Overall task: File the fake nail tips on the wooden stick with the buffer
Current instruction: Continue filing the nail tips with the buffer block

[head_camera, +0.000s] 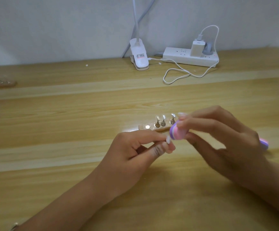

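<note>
Nothing legible in view. Only candidate is the small printed label point(140, 55) on the white lamp clip point(139, 62): a few dark lines and one red line, too small and blurred to read.

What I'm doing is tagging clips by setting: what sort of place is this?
Probably a home craft desk: pale wooden tabletop, white clip-on lamp, white power strip with charger, wooden nail-tip stick.

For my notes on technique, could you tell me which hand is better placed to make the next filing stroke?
The right hand, probably: it grips the buffer, whose end sits close to the nail tip pinched in the left hand, which is placed to steady the tip.
</note>
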A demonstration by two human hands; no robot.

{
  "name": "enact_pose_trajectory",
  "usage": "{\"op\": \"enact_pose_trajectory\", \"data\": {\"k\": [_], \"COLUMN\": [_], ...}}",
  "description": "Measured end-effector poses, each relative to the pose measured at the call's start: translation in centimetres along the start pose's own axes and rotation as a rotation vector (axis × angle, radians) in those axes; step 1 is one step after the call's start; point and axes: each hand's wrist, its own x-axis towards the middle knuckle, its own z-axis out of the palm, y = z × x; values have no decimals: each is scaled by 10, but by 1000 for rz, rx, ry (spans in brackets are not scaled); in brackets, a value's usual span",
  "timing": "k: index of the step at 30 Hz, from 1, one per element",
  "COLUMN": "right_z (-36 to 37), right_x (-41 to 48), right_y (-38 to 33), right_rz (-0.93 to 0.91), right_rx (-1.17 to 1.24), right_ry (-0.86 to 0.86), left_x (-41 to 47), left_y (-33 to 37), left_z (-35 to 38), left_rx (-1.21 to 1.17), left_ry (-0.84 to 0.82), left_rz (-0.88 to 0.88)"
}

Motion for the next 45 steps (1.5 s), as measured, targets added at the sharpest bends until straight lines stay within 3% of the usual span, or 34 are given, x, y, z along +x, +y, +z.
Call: {"op": "enact_pose_trajectory", "data": {"k": [3,7,10,14,19,24,28,34,39,42,45], "right_z": [4,-2,6,0,7,-1,6,-1,3,-1,4], "right_x": [-4,1,-5,-2,-5,1,-5,-1,-3,2,1], "right_y": [-7,4,-6,6,-11,1,-12,-6,-10,-7,-14], "right_rz": [-81,-18,-79,-39,-82,8,-83,-29,-77,1,-18], "right_rx": [-6,-42,12,-93,17,-56,28,34,47,50,99], "right_ry": [-52,10,-24,-20,-16,26,-24,34,-32,13,-17], "left_x": [0,1,2,1,2,2,2,2,2,3,1], "left_y": [3,0,1,1,6,7,8,6,6,5,4], "left_z": [0,-2,0,-4,-2,-10,-8,-13,-14,-15,-9], "left_rx": [-5,-35,-80,-85,-166,-296,-349,-436,-587,-508,-337], "left_ry": [-45,-25,-65,-76,-177,-186,-231,-276,-307,-265,-160], "left_rz": [1,-48,-32,-23,-45,-165,-177,-260,-323,-301,-172]}}
